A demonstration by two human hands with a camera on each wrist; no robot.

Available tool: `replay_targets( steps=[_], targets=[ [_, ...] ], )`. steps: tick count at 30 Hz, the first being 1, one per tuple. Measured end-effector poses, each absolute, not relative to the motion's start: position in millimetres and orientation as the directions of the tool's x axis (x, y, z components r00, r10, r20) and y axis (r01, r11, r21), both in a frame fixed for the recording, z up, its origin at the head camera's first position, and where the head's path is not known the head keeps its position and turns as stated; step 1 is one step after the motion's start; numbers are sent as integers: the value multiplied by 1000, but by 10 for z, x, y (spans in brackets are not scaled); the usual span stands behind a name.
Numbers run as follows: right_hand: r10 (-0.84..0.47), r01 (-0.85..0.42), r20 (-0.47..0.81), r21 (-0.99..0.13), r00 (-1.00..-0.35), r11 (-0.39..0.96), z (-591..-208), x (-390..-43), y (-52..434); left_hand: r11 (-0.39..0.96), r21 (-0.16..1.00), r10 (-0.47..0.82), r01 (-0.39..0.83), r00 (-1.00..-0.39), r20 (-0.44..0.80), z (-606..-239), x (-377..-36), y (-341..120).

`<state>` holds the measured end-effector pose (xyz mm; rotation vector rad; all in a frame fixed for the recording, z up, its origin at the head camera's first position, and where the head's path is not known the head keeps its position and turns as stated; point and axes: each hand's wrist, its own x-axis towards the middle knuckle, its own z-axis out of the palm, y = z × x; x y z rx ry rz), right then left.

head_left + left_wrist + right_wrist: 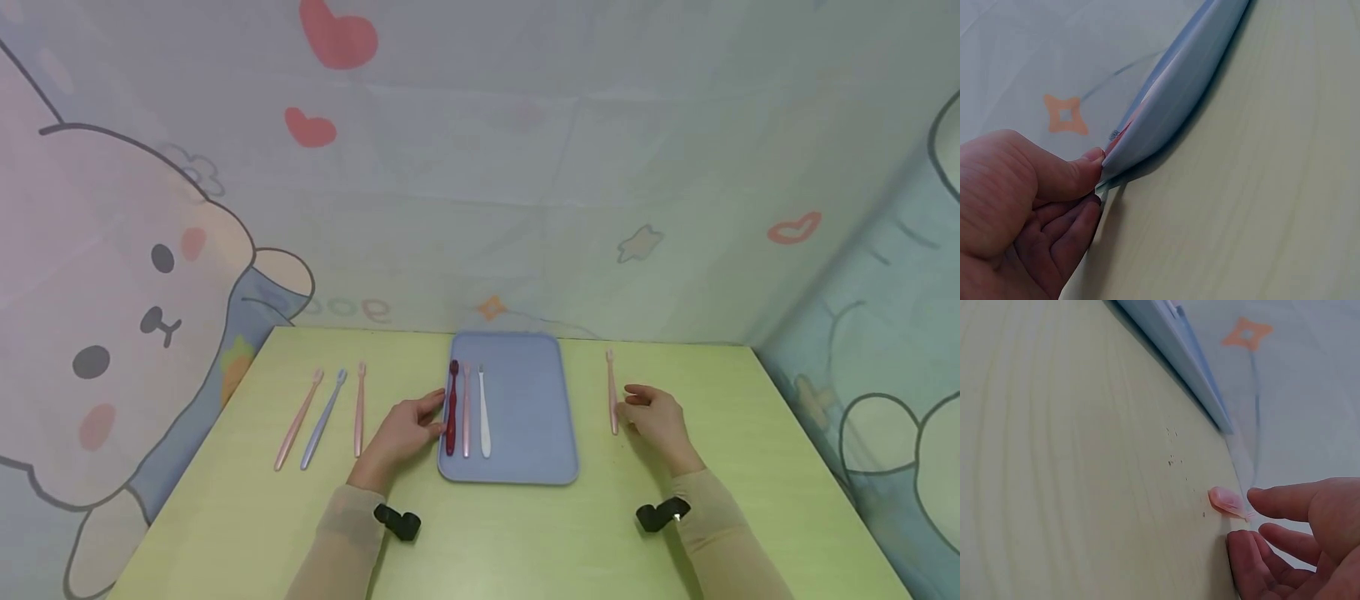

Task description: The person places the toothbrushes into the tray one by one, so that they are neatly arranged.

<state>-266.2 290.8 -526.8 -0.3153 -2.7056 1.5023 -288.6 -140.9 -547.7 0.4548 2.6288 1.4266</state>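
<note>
Only wrist views clearly show left hand (1025,187) pinching tray (1172,112), right hand (1313,547) spread near a pink toothbrush (1226,499).

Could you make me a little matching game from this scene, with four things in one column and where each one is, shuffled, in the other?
Things:
1. Dark red toothbrush
2. White brush
3. Blue toothbrush
4. Right hand

Places:
A. On the table, between two pink toothbrushes
B. By a lone pink toothbrush, right of the tray
C. On the tray, rightmost of three brushes
D. On the tray, nearest its left edge

Right pairs: 1-D, 2-C, 3-A, 4-B
</note>
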Motion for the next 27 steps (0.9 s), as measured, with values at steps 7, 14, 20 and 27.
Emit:
replay_targets(
  steps=[7, 14, 20, 27],
  targets=[
    [172, 183, -108, -836, -979, 518, -5285, -2715, 2909, 515, 832, 322, 205, -946, 34, -5481, -2879, -1406],
    [186, 176, -80, -790, -979, 588, -5312, -2732, 2887, 505, 835, 336, 218, -941, 43, -5506, -2884, -1412],
    [197, 178, -65, -748, -978, 639, -5281, -2743, 2849, 506, 838, 328, 204, -944, 32, -5509, -2883, -1421],
    [191, 160, -36, -708, -981, 687, -5248, -2742, 2814, 499, 844, 326, 196, -945, 27, -5509, -2897, -1420]
  ],
)
